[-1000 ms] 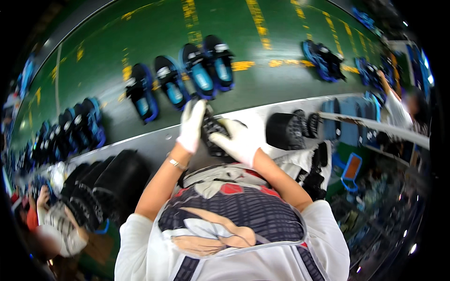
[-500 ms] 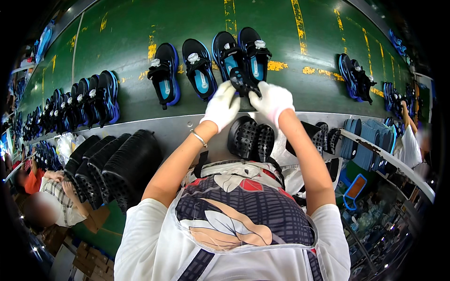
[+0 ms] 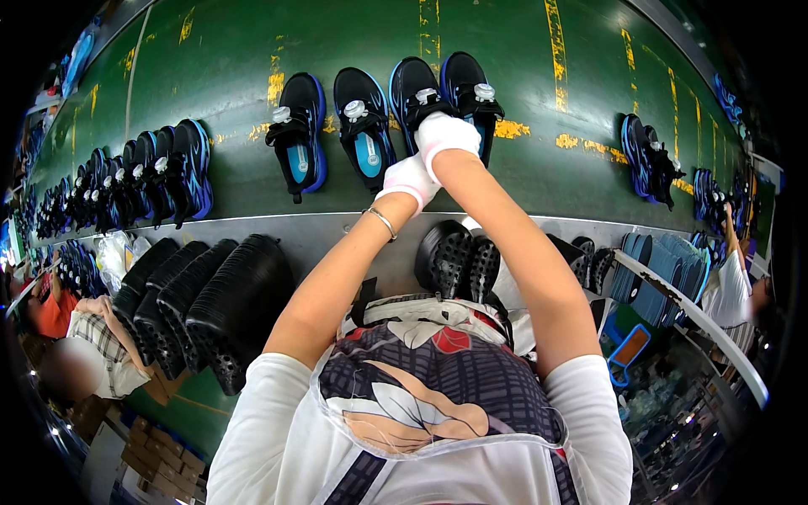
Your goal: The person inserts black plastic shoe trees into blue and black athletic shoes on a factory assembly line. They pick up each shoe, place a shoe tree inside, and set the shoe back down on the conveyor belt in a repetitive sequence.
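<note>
Both my hands wear white gloves and meet over a black and blue shoe (image 3: 412,82) with a clear dial, third in a group on the green table. My right hand (image 3: 449,141) is curled over that shoe's opening, its fingertips hidden. Closed round the heel end, my left hand (image 3: 410,181) sits just below, touching the right wrist. The black studded piece is out of sight. Close on the right stands a matching shoe (image 3: 465,77), partly covered by my right hand. Left of my hands are two more shoes, one nearer (image 3: 362,126) and one farther (image 3: 299,126).
Stacked black studded pieces (image 3: 240,303) lie at the lower left, and smaller ones (image 3: 459,257) before my waist. Shoe rows (image 3: 172,172) line the table's left; another pair (image 3: 648,160) stands right. Blue insoles (image 3: 665,269) fill a right-hand rack. Other people are at both sides.
My right hand has moved forward and left onto the shoe opening, and my left hand has come in beneath it. The black studded piece between my hands is now hidden.
</note>
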Available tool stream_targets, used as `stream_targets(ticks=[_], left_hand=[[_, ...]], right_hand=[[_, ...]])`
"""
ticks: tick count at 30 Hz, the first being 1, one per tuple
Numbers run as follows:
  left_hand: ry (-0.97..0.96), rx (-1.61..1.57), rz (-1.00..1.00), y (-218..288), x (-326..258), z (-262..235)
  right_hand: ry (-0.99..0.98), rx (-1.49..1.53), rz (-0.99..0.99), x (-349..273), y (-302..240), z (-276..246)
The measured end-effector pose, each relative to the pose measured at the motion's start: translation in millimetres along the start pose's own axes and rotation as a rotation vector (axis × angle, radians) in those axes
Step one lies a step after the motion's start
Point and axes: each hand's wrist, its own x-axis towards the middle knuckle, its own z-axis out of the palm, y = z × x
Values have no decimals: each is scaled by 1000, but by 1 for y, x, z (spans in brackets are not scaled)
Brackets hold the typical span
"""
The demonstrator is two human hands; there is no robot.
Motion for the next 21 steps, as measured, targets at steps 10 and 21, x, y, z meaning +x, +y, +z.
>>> stream_targets(ticks=[10, 21], left_hand=[[-82, 22, -56, -2, 15, -1], [99, 76, 35, 9, 8, 4]], right_hand=[[64, -312, -302, 17, -2, -11], [135, -132, -369, 4, 31, 3]])
